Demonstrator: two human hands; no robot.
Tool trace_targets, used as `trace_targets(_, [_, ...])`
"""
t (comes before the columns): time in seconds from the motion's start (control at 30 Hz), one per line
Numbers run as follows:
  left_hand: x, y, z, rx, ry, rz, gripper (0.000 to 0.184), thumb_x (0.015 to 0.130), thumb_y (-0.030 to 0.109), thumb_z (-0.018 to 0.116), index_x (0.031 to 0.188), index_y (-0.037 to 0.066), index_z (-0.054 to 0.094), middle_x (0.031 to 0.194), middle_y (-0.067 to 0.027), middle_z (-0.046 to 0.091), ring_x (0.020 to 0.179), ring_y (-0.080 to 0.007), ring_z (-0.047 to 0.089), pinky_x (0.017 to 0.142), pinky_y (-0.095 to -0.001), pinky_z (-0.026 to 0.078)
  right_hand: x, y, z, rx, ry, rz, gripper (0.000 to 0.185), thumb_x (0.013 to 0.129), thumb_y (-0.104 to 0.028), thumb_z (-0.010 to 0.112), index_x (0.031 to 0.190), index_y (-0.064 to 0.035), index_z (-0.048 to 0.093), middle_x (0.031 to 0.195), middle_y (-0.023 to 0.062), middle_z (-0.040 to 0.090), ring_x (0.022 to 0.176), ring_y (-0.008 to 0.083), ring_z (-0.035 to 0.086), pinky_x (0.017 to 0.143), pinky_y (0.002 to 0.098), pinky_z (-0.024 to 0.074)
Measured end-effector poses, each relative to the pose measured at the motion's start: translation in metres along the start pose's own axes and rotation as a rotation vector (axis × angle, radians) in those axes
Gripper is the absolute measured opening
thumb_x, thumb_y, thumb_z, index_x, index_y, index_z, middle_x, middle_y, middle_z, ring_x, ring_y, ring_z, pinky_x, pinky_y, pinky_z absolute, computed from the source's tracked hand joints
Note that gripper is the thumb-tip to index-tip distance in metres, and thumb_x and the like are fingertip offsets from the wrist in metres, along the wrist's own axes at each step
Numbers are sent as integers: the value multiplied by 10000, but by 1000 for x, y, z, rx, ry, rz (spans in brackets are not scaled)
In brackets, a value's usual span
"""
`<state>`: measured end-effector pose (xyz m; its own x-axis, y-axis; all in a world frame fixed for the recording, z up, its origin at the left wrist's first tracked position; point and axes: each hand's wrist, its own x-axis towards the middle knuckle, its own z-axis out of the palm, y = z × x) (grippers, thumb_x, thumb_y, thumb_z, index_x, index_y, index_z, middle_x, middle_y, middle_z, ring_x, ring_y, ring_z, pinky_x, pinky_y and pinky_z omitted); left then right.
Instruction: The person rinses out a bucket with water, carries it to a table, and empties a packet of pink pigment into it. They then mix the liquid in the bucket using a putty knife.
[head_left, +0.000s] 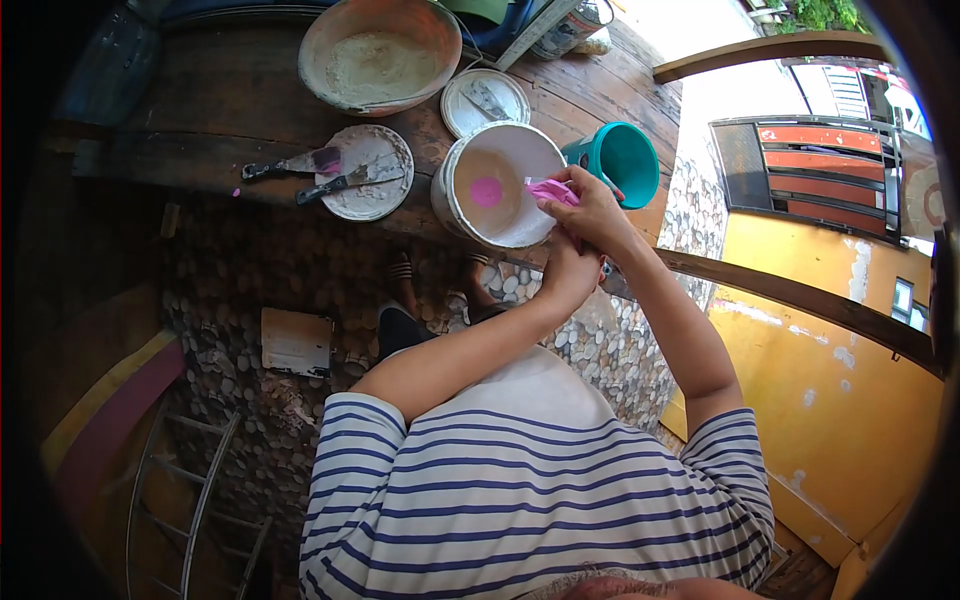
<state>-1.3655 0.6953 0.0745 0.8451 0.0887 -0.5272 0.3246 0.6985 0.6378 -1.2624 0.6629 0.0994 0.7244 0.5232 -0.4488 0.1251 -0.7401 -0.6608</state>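
On the wooden surface (220,122), we find the white bucket (536,148) just left of the hands and the teal bucket (634,163) just beyond them. The right hand (588,208) pinches the pink packet (553,193) at its fingertips, by the white rim, presumably to keep it facing inward. The left hand (571,270) sits below; its grip we cannot tell.

A wooden table (215,75) holds 2 buckets (543,152), 2 lids (385,152), 1 basin (365,17), seemingly 1 tin (562,36).

Pink bag (553,193) in right hand (597,212), near bucket (532,152).
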Motion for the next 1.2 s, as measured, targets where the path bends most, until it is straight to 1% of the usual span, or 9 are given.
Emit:
trace_targets(0.23, [-2, -1, 1, -55, -24, 11, 320, 1000, 136, 516, 1245, 22, 344, 833, -74, 580, 589, -138, 588, 505, -291, 513, -4, -7, 0, -112, 60, -26, 317, 858, -259, 747, 1048, -14, 680, 935, 171, 715, 869, 269, 693, 796, 377, 530])
trace_targets(0.3, [-1, 0, 2, -141, -7, 33, 481, 903, 59, 555, 1308, 27, 298, 784, -74, 567, 509, -154, 561, 409, -302, 429, -5, -9, 0, -114, 60, -25, 310, 863, -267, 738, 1039, -16, 688, 926, 171, 717, 859, 273, 694, 790, 381, 529])
trace_targets(0.53, [-5, 6, -1, -147, -8, 30, 424, 950, 96, 550, 1301, 32, 321, 793, -74, 586, 509, -151, 567, 422, -300, 460, -6, -10, 1, -108, 81, -17, 286, 857, -262, 720, 994, -10, 707, 871, 185, 712, 821, 298, 696, 775, 391, 527])
trace_targets(0.6, [-6, 10, -5, -66, -84, -45, 454, 1001, 151, 527, 1376, 70, 284, 933, -82, 606, 652, -140, 622, 543, -284, 536, -6, -10, 1, -95, 82, -9, 285, 856, -261, 719, 986, -8, 710, 859, 185, 711, 812, 301, 695, 774, 392, 527])
trace_targets(0.8, [-5, 10, -4, -84, -89, -19, 465, 1001, 166, 534, 1380, 79, 279, 934, -79, 605, 655, -142, 621, 538, -286, 521, -5, -9, 0, -109, 92, -39, 279, 864, -260, 714, 969, -1, 713, 834, 174, 710, 774, 281, 691, 740, 387, 529])
trace_targets(0.93, [-5, 9, -4, -94, -85, -31, 480, 998, 170, 542, 1386, 81, 273, 939, -79, 607, 659, -143, 626, 543, -286, 524, -5, -9, 0, -101, 91, -31, 268, 872, -255, 711, 945, 3, 712, 809, 160, 702, 728, 234, 680, 690, 369, 528])
trace_targets(1.03, [-6, 11, -3, -92, -69, -32, 463, 993, 179, 553, 1359, 67, 293, 943, -77, 610, 672, -144, 635, 561, -287, 542, -5, -7, 0, -91, 103, -41, 266, 879, -250, 706, 939, 9, 706, 801, 148, 694, 702, 215, 676, 672, 363, 527])
trace_targets(1.1, [-5, 13, -1, -147, -52, -3, 366, 968, 116, 557, 1259, 27, 353, 826, -65, 600, 571, -129, 595, 464, -285, 501, -5, -6, 0, -90, 117, -59, 266, 883, -247, 704, 945, 12, 701, 801, 141, 691, 688, 209, 676, 667, 362, 528])
trace_targets(1.2, [-4, 12, 0, -163, -38, -20, 323, 970, 129, 562, 1223, 23, 391, 816, -55, 600, 580, -133, 600, 482, -290, 523, -4, -6, -2, -28, 82, -25, 294, 893, -261, 703, 1033, -3, 684, 823, 120, 689, 694, 181, 676, 636, 332, 536])
